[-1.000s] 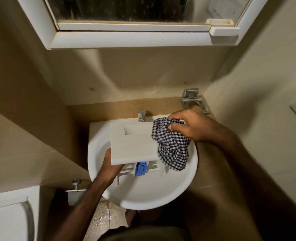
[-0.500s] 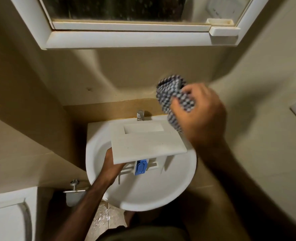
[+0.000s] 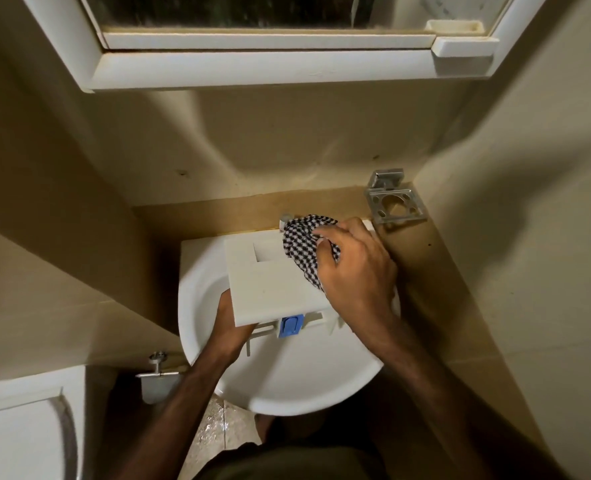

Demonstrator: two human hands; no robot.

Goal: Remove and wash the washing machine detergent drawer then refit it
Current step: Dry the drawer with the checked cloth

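I see the white detergent drawer [image 3: 270, 282] at the centre of the frame, held over the white basin [image 3: 287, 375] with its front panel facing up. My left hand [image 3: 230, 323] grips the drawer's lower left corner from underneath, fingers curled out of sight behind the panel. My right hand [image 3: 354, 271] clutches a black-and-white checked cloth [image 3: 304, 240] and presses it against the panel's upper right part, beside the recessed handle slot. A blue tab [image 3: 290, 325] shows at the drawer's lower edge. Behind the cloth a tap [image 3: 284, 218] peeks out. A metal holder [image 3: 393, 200] hangs on the wall at right of centre; a white-framed mirror cabinet [image 3: 270, 67] fills the top.
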